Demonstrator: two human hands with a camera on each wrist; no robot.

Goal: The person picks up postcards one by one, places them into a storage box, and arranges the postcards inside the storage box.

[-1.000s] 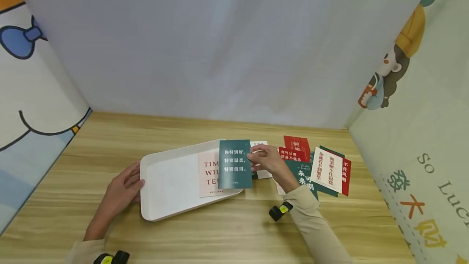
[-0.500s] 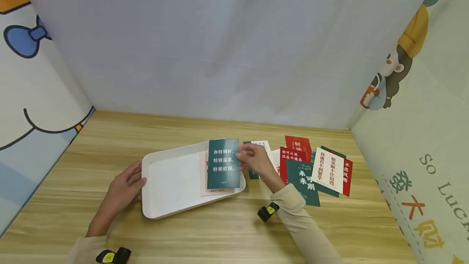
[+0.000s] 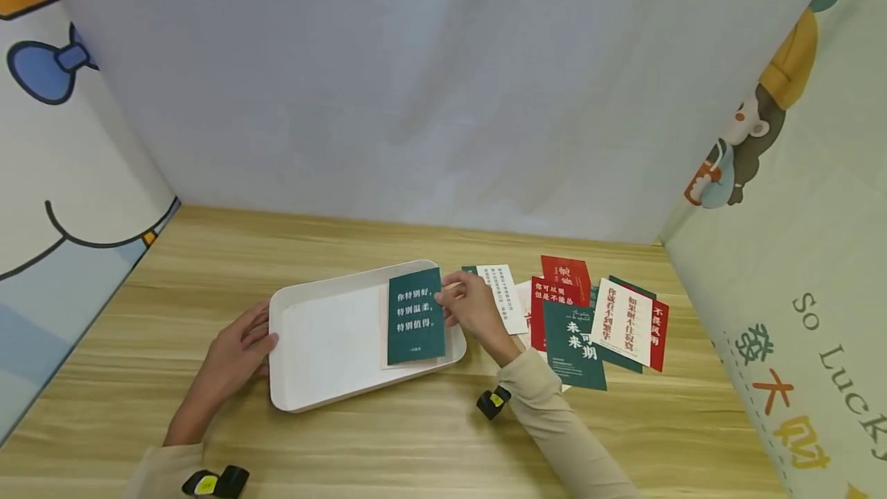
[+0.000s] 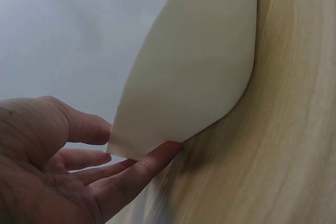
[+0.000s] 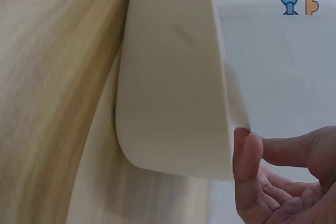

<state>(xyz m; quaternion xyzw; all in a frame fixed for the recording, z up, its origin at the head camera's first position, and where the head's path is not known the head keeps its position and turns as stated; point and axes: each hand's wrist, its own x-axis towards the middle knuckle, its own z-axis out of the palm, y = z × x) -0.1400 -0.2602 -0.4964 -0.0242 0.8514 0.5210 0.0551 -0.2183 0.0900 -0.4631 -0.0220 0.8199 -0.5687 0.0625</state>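
At the left short end of the white tray point(image 3: 326, 399), my left hand point(image 3: 232, 356) holds the rim, thumb at the top edge and fingers against the outer wall. The left wrist view shows that hand point(image 4: 79, 166) close up on the tray wall point(image 4: 194, 61). A dark green card point(image 3: 416, 318) with white Chinese lettering is pinched at its right edge by my right hand point(image 3: 474, 306). It is slightly tilted over the right part of the tray, covering most of a pale pink card point(image 3: 384, 329). In the right wrist view, thumb and fingertips pinch the card point(image 5: 236, 98) just beyond the tray's rim.
Right of the tray, several red, green and white cards lie overlapping on the wood-grain table point(image 3: 312, 457), among them a white card point(image 3: 621, 322) and a green card point(image 3: 571, 360). A white-and-green pair point(image 3: 509, 303) lies nearer the tray. Curtains point(image 3: 416, 98) enclose the table.
My right hand has brought the green card leftward and then lower over the tray, so it now covers most of the pink card. The left hand has stayed on the tray's end.
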